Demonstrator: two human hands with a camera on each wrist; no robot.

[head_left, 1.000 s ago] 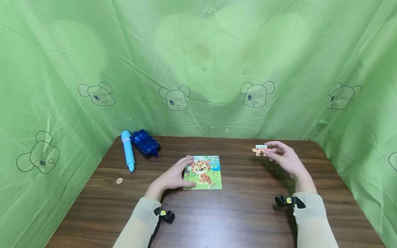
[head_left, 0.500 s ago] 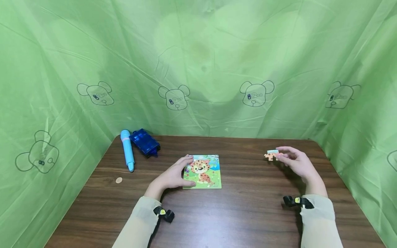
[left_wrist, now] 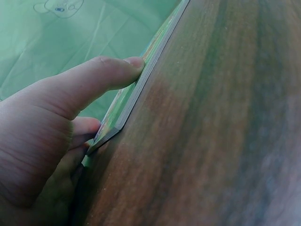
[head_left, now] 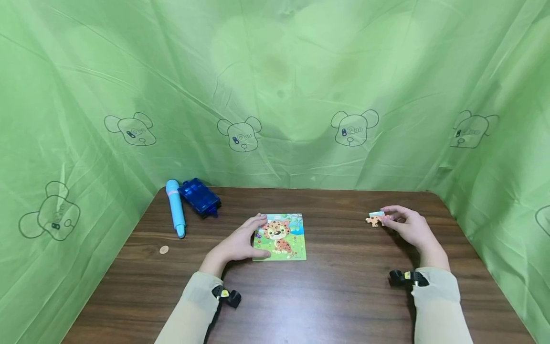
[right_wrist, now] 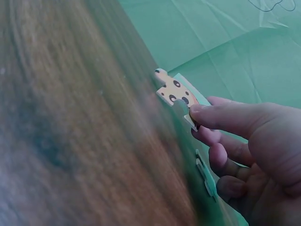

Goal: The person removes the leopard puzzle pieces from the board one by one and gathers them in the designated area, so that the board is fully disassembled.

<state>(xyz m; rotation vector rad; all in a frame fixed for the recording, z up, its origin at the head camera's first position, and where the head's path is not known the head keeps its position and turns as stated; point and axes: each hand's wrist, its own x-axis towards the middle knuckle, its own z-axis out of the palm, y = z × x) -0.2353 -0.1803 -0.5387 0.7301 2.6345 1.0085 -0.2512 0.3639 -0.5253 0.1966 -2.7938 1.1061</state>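
Note:
A square jigsaw puzzle [head_left: 285, 246] with a spotted leopard cub lies on the wooden table in the head view. My left hand [head_left: 238, 242] rests at its left side, thumb on the near part of its face and fingers by the far left corner. In the left wrist view the thumb [left_wrist: 108, 75] presses near the puzzle's edge. Off to the right, my right hand [head_left: 410, 230] pinches a spotted puzzle piece [right_wrist: 174, 89] with a pale blue edge between thumb and fingers. Below those fingers, the right wrist view shows another thin, piece-like shape [right_wrist: 206, 176].
At the back left of the table [head_left: 343, 296] lie a light blue microphone-shaped thing [head_left: 175, 210] and a dark blue translucent case [head_left: 199, 197]. A small round tan disc [head_left: 163, 249] lies nearer, left of my left hand. Green cloth [head_left: 283, 95] hangs around the table.
My right hand has moved rightward with the puzzle piece, then slightly left and lower toward the table. My left hand stays on the puzzle.

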